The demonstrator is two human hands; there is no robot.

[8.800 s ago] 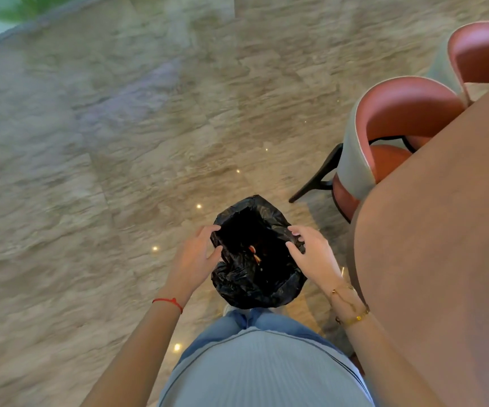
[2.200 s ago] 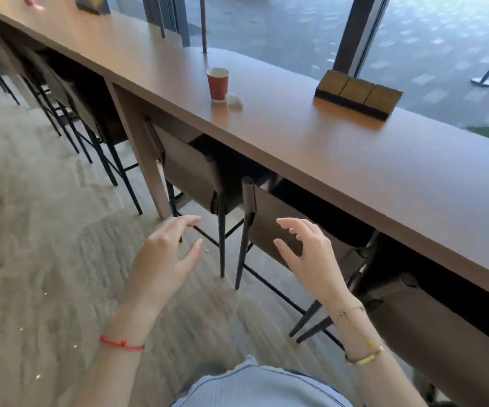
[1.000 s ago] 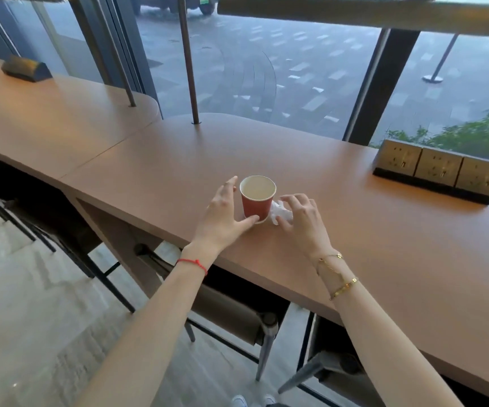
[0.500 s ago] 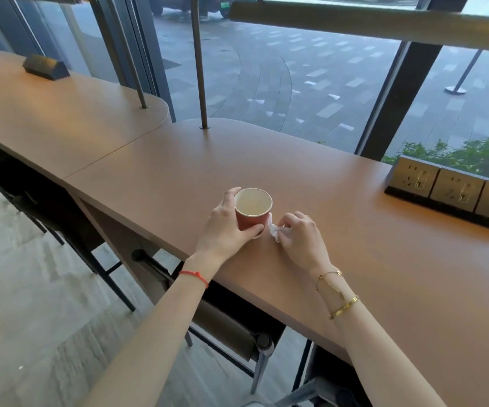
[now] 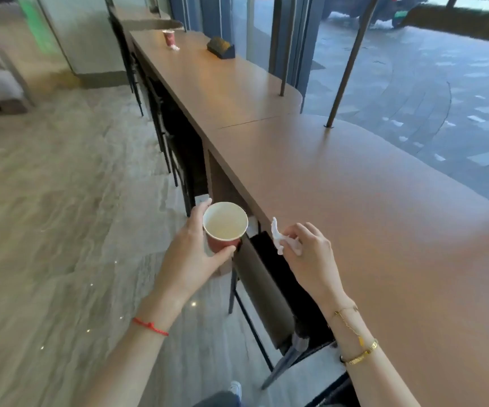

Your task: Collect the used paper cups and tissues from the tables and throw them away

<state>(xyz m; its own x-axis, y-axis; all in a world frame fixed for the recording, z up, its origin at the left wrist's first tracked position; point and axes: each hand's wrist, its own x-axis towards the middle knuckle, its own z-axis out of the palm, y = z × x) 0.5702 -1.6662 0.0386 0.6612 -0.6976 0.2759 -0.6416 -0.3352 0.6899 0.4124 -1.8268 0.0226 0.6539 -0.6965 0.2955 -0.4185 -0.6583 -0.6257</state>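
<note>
Both hands are loaded here, so this looks like the carry step: stuff is off the worktop and needs to go to a bin. No bin or bag anywhere in view, so the next move is really just walking it to wherever that is, cup level so any dregs stay in.

Nearest thing: the left hand [image 5: 192,257] is wrapped around a red paper cup [image 5: 224,227], thumb on the near side, fingers round the far side. The cup is held out over the floor, just off the worktop edge [image 5: 355,218], above a stool [image 5: 264,289] tucked under it. It's upright, long axis near vertical, mouth pointing up and tipped a bit toward the camera, so you see right down into the pale inside. Can't tell if there's liquid left.

The right hand [image 5: 311,254] is pinching a crumpled white tissue [image 5: 278,237] between thumb and fingertips, right over the worktop's near edge. It's scrunched into a thin strip that sticks up and slightly left, toward the cup. The two hands are close but not touching.

Further along, way down the far worktop, there's a second red cup [image 5: 169,37] standing upright with another white tissue [image 5: 175,47] just beside it, near a dark socket block [image 5: 220,48]. My guess is that's the next pickup, so the job is only partway done.
</note>
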